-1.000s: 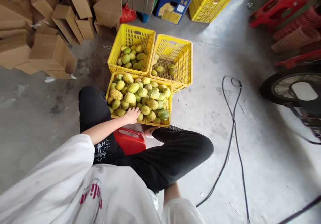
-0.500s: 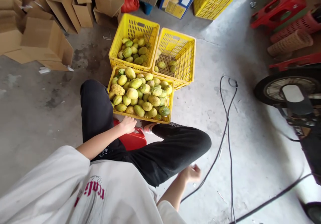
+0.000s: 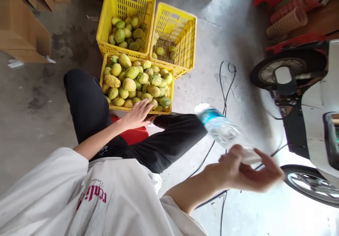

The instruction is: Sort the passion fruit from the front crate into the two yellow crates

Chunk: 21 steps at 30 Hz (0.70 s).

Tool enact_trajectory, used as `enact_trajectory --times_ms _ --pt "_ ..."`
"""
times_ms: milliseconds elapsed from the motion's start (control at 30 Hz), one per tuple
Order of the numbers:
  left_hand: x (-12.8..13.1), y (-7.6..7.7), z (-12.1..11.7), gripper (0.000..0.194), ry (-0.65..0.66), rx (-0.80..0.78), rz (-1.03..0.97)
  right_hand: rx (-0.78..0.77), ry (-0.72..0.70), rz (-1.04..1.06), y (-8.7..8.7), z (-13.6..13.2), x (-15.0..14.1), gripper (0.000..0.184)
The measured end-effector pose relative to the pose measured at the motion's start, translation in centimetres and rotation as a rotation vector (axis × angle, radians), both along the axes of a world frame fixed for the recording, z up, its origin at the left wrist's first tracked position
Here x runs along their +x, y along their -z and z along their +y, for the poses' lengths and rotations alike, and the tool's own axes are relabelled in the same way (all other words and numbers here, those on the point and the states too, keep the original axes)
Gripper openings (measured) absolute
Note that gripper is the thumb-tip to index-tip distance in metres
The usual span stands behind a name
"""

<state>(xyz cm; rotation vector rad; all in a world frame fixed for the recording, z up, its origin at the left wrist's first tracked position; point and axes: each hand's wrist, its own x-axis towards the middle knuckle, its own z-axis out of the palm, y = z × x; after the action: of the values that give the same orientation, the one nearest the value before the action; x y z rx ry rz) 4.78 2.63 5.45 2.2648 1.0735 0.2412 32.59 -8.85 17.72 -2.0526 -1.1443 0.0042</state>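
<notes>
A clear plastic bottle (image 3: 222, 130) with a blue label is in my right hand (image 3: 249, 172), held out to the right of my knee. The thumb and fingers are at one end of it; bottle and hand are blurred. My left hand (image 3: 139, 114) is open, fingers stretched, at the front rim of a yellow crate (image 3: 173, 95). That crate is full of yellow-green oval fruits (image 3: 129, 84), and the fingertips reach its nearest ones. Whether they touch the fruit I cannot tell.
Behind it stand a yellow crate (image 3: 99, 35) partly filled with fruit and another (image 3: 195, 35) with several fruits. Cardboard boxes (image 3: 18, 24) lie left. A red plastic object (image 3: 135, 135) is between my legs. Black cable (image 3: 224, 88) and a motorbike (image 3: 312, 105) are on the right.
My right hand has risen outward to the right, and the bottle now shows in it. My left hand has gone from loosely curled below the crate rim to stretched over it. The view has shifted.
</notes>
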Motion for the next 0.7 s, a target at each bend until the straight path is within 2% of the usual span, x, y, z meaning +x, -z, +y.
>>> enact_trajectory --times_ms 33,67,133,167,267,333,433,533,700 --pt "0.3 -0.2 -0.6 0.094 0.001 0.007 -0.08 0.168 0.082 0.035 0.1 -0.1 -1.6 0.027" --pt "0.5 -0.3 -1.5 0.101 -0.004 0.0 -0.151 0.205 0.046 0.125 0.4 -0.2 -3.3 0.022" --pt "0.7 -0.1 -3.5 0.105 -0.05 -0.061 -0.257 0.085 -0.156 0.349 1.4 -0.4 -6.7 0.029" --pt "0.6 0.3 -4.7 0.1 -0.091 -0.118 -0.293 0.043 -0.236 0.437 2.2 -0.4 -8.2 0.032" --pt "-0.1 1.6 -7.6 0.076 -0.223 -0.34 -0.333 -0.065 -0.313 0.558 4.5 -0.2 -11.1 0.037" --pt "-0.5 2.4 -8.6 0.072 -0.271 -0.442 -0.325 -0.116 -0.298 0.529 5.7 0.4 -11.4 0.038" --pt "-0.3 3.3 -8.6 0.073 -0.276 -0.472 -0.322 -0.159 -0.292 0.468 6.7 1.4 -10.1 0.045" --pt "0.3 3.9 -8.0 0.075 -0.227 -0.457 -0.334 -0.21 -0.303 0.468 6.5 2.0 -8.7 0.054" --pt "0.6 4.5 -7.6 0.075 -0.162 -0.505 -0.395 -0.228 -0.358 0.444 5.7 2.0 -8.1 0.061"
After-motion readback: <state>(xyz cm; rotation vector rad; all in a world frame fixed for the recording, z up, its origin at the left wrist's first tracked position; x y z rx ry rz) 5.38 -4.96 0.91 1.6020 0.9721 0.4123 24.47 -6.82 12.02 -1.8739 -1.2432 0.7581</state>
